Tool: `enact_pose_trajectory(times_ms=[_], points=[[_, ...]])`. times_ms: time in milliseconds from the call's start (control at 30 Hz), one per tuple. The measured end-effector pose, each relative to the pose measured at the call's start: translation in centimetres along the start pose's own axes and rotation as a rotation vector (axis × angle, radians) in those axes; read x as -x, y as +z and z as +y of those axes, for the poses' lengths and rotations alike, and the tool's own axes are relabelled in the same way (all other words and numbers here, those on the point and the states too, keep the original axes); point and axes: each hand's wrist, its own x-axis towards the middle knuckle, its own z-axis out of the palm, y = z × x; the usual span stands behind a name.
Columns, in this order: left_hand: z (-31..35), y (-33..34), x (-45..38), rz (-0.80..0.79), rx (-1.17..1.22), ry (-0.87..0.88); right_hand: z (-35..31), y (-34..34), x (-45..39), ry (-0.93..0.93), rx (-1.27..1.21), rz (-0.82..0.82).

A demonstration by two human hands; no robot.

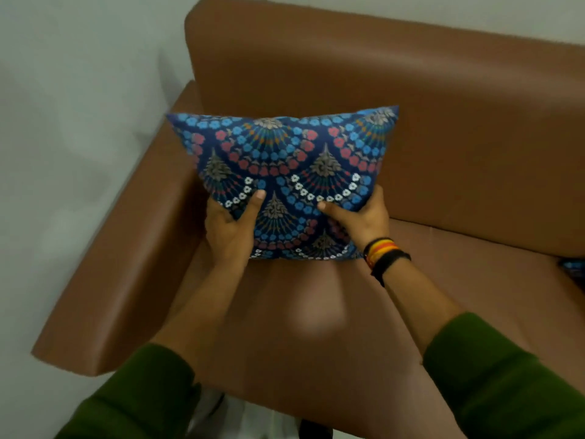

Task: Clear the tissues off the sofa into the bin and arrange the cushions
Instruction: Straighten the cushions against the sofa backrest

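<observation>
I see the brown sofa (443, 128) filling the view, no tissues on the part I can see. The patterned cushion (285, 172) stands upright near the armrest corner, likely being set against the backrest. My left hand (229, 226) and right hand (361, 217) clamp its lower corners to steady it.

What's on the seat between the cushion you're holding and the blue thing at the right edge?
Nothing: in the head view the sofa seat is bare between the held cushion and the patterned item at the right edge.
</observation>
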Motion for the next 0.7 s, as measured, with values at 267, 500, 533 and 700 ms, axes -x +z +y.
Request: enact_pose_trajectory(times_ms=[267, 500, 533, 700], points=[[1.1, 7.1, -0.5, -0.421, -0.225, -0.085, 3.4, -7.6, 0.0, 0.097, 0.006, 0.024], [2.3, 4.7, 7.4, -0.425, -0.42, 0.045, 6.1, -11.2, 7.6, 0.187, -0.047, 0.042], [2.5, 4.7, 9.0, -0.444, -0.43, 0.071, 7.0, -12.2, 9.3, 0.217, -0.003, 0.074], [8.8, 14.6, 22.9, -0.709, -0.475, 0.275, 12.3, -30.0, 17.6, 0.429, 0.091, 0.419]])
